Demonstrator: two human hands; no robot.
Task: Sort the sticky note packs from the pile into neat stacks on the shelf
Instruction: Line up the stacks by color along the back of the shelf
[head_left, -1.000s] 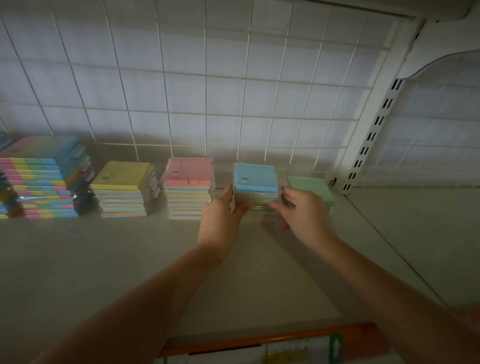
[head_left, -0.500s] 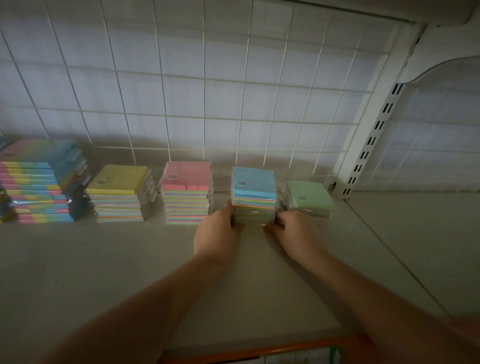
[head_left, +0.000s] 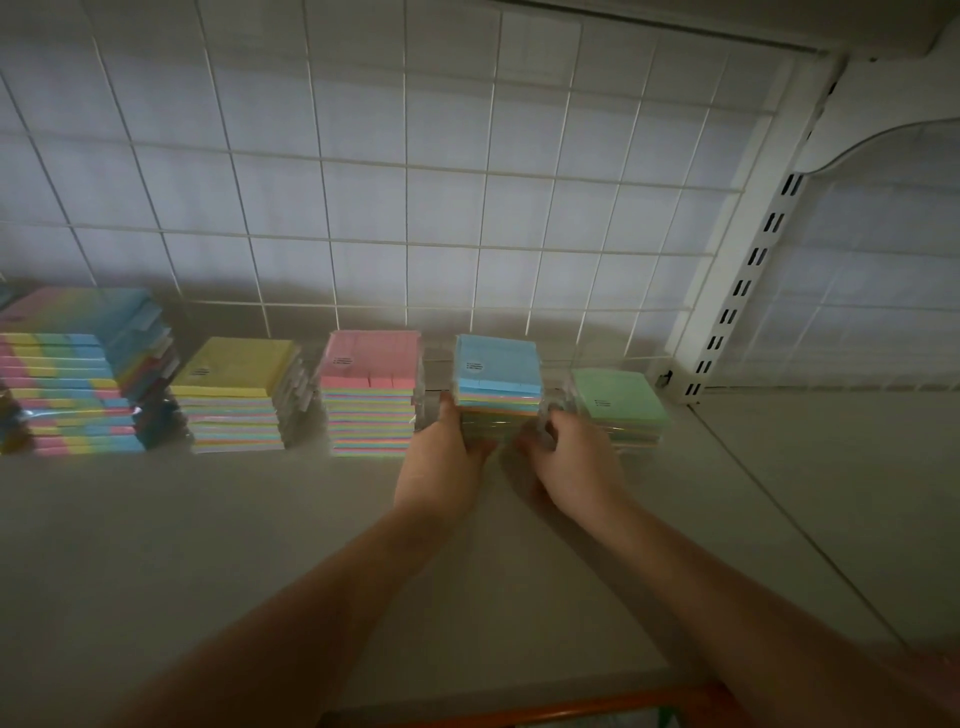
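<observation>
Far left of the hands sits a leaning multicolour stack (head_left: 72, 374), then a yellow stack (head_left: 236, 395) and a pink stack (head_left: 371, 392), all on the shelf (head_left: 208, 545). The left hand (head_left: 441, 462) and right hand (head_left: 574, 462) clasp the blue stack (head_left: 497, 387) between them; a green stack (head_left: 623, 405) stands just right. Five stacks look formed; no loose pile shows, so what remains cannot be told.

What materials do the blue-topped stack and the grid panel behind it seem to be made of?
Blue-topped stack: matte pastel paper in thin coloured layers; glints at its edges suggest clear plastic wrap. Grid panel: probably white-coated metal wire, judging by its thin, straight crossing rods.
</observation>
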